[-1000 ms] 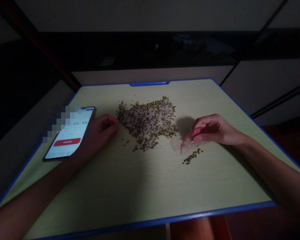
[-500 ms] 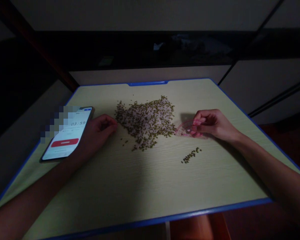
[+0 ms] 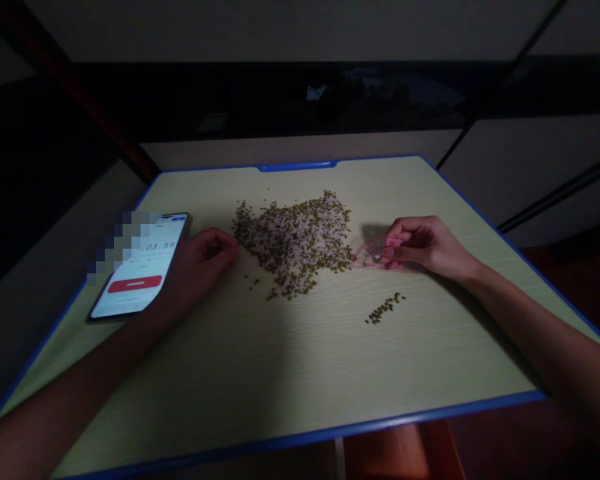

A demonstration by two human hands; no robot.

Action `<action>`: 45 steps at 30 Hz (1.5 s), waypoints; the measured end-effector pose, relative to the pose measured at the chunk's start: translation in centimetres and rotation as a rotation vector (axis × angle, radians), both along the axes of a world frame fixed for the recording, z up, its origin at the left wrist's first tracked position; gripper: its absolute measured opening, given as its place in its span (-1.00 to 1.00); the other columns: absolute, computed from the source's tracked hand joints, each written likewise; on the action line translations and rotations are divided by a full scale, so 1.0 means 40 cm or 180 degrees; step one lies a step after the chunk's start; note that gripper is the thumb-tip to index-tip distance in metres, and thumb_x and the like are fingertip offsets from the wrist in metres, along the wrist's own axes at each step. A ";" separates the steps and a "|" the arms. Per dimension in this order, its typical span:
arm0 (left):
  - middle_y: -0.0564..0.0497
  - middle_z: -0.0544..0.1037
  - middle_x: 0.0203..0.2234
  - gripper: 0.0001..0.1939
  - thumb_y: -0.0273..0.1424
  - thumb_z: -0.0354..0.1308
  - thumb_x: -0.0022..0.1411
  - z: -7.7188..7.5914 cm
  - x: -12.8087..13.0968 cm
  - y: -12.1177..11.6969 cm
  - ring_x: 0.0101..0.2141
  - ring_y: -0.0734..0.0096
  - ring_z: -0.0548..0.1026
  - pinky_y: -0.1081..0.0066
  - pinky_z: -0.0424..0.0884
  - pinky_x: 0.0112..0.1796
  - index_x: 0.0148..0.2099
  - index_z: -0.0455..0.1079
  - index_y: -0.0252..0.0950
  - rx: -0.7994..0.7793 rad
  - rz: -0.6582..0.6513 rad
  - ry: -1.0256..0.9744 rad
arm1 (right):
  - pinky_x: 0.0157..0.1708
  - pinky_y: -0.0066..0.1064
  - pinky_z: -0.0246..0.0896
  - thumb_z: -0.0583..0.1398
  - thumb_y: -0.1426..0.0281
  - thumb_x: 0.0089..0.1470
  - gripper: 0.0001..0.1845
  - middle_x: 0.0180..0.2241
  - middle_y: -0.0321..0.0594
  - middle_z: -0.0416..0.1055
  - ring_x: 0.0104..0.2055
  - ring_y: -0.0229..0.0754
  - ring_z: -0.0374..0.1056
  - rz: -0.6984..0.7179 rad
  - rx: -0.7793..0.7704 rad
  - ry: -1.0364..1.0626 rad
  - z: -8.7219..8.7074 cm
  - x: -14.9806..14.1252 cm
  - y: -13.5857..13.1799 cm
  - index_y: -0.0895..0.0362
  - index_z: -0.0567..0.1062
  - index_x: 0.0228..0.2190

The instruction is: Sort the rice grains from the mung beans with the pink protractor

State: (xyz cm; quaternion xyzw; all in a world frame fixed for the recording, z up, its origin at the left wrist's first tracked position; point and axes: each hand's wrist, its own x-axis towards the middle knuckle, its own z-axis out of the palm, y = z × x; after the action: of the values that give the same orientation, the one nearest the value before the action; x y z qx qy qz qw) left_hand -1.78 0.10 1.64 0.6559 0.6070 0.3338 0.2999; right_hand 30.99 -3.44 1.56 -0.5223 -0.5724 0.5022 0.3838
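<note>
Green beans point(image 3: 383, 309), short row: nearest, on the table point(image 3: 300, 373), on the near side of the right hand point(image 3: 425, 247). Phone point(image 3: 137, 263): beside the left hand point(image 3: 200, 260), whose thumb and forefinger meet, nothing seen between. Protractor point(image 3: 366, 255), clear, pink-marked: pinched in the right hand; step in hand, as judged, its tip set to the pile's edge. Mixed pile point(image 3: 295, 240), beans with pale grains: between the hands, reaching farthest.

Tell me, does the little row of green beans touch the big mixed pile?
Apart: the head view shows bare tabletop between the little row and the big mixed pile.
</note>
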 end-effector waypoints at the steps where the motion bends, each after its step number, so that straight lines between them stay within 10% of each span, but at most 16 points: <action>1: 0.18 0.35 -0.64 -0.94 -0.41 0.08 -0.08 -0.001 -0.001 0.000 -0.56 0.55 0.30 0.49 0.19 -0.47 -0.45 0.30 -0.27 -0.0005 -0.0008 0.0003 | -0.67 -0.51 0.16 0.37 0.42 -0.35 -0.73 -0.65 -0.27 0.41 -0.64 -0.32 0.34 0.0015 -0.0005 -0.0006 0.000 -0.001 0.000 0.16 0.36 -0.62; 45: 0.16 0.34 -0.61 -0.93 -0.41 0.07 -0.06 0.005 0.006 -0.006 -0.54 0.54 0.29 0.48 0.19 -0.45 -0.44 0.28 -0.28 -0.0074 -0.0014 0.0056 | -0.67 -0.51 0.20 0.34 0.43 -0.29 -0.77 -0.60 -0.22 0.43 -0.59 -0.30 0.36 -0.0048 -0.0095 -0.0017 0.010 -0.036 -0.013 0.15 0.36 -0.58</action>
State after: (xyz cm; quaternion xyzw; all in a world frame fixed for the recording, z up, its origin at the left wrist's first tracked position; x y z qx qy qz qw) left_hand -1.55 -0.15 1.85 0.6565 0.6121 0.3204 0.3028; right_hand 29.57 -3.95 1.96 -0.5336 -0.5619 0.5064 0.3783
